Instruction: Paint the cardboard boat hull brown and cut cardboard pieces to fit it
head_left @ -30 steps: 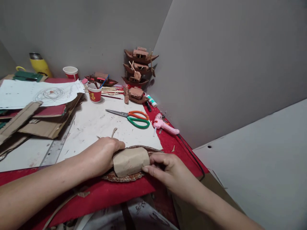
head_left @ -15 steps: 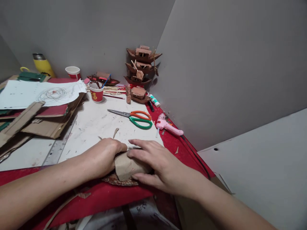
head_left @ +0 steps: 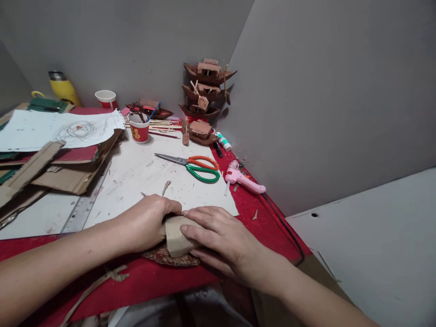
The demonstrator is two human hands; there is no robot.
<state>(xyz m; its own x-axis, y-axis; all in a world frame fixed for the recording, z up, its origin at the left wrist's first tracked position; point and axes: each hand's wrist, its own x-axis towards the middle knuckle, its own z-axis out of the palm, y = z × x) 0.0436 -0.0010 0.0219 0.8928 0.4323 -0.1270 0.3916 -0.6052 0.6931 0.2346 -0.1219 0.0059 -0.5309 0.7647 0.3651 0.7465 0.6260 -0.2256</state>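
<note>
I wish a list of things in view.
card: one, beige, between hands
hull: one, brown, beneath card
scissors: one, orange and green, on sheet
sheet: one, white, on table
table: one, red, below
glue gun: one, pink, right
boats: at least five, brown, back
cups: two, red-white, back
stirrer: one, blue, in near cup
bottle: one, yellow, far left
sticks: several, pale, beside cup
drawing: one, white, on cardboard
cardboard: several pieces, brown, left
ruler: one, clear, beside cardboard
tube: one, white-green, by boats
marker: one, black, by tube
left hand, right hand: two, bare, at card

You can pass over the white sheet (head_left: 131, 175) left of centre, but the scissors (head_left: 186, 161) near the centre lie in the way.
</note>
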